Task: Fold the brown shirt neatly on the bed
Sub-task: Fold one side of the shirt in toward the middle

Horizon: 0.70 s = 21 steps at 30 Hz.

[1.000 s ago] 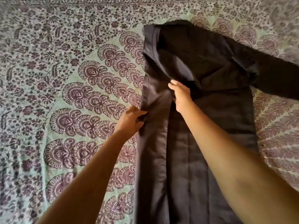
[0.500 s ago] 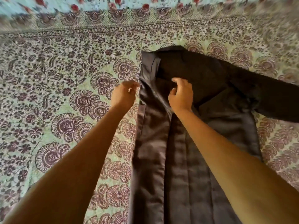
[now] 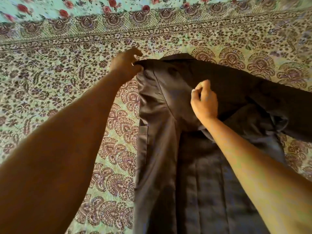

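- Head view, the only one; edges are smeared.
- brown shirt (image 3: pixel 162 149) lies lengthwise on the bed cover (image 3: pixel 59 85). It runs from under both forearms up to the hands, and its near end leaves frame at the bottom.
- left hand (image 3: pixel 125 62): fingers curled, pinching the shirt's top corner at its left edge. Cloth bunches right at the grip.
- The shirt's left side panel is folded inward. This makes a long straight edge that drops from the left hand down beside the left forearm.
- right hand (image 3: pixel 204 102): over the shirt's upper middle, to the right of the left hand and nearer the camera, back of hand showing.
- Right hand fingers are curled in, thumb against the index finger; cannot tell if cloth is caught between them.
- Creased cloth gathers just under the right wrist, probably a loose fold, but blur makes it unsure.
- sleeve (image 3: pixel 278 102) sticks out to the right of the right hand, lies across the cover and leaves frame at the right edge.
- The collar end sits just beyond the hands, between them.
- Bed cover is pale green with maroon paisley and leaf print. It shows left of the left hand and forearm, and also right of the right forearm.
- rose-print cloth (image 3: pixel 67 7) lies well beyond the left hand along the top of frame, past the cover's border band.
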Available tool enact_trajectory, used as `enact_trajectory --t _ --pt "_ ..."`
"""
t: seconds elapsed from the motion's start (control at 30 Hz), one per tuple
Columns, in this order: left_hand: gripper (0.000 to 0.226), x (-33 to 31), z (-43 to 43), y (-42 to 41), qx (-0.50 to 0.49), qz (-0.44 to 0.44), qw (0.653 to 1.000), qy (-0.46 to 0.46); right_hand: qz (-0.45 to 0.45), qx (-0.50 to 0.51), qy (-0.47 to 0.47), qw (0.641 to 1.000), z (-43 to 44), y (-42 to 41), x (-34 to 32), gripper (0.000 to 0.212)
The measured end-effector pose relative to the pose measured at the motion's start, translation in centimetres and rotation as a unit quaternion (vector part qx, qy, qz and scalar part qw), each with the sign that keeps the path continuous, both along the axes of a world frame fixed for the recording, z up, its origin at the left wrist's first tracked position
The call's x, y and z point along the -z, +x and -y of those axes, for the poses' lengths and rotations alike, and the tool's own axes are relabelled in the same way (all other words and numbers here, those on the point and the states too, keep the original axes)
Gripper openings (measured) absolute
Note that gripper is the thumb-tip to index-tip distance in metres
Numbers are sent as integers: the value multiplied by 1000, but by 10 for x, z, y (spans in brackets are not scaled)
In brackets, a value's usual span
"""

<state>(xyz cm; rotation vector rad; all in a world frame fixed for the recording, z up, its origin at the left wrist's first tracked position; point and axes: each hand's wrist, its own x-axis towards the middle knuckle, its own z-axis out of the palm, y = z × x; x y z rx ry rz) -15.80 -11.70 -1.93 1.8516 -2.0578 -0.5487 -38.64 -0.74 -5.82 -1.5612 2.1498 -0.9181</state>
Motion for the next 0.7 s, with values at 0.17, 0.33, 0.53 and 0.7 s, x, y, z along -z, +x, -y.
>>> enact_trajectory --t 0.17,0.33,0.53,0.7 --pt "36 20 -11 -23 -77 -62 993 -63 -41 53 24 997 -8 -15 13 17" --pt "21 37 -39 -36 -126 -49 977 -164 90 -51 42 994 6 -2 20 29" --pt "49 67 -40 -30 24 48 998 39 366 -53 161 915 49 17 1 44" --pt "54 82 -40 -24 58 142 985 84 411 -91 248 873 58 11 -8 12"
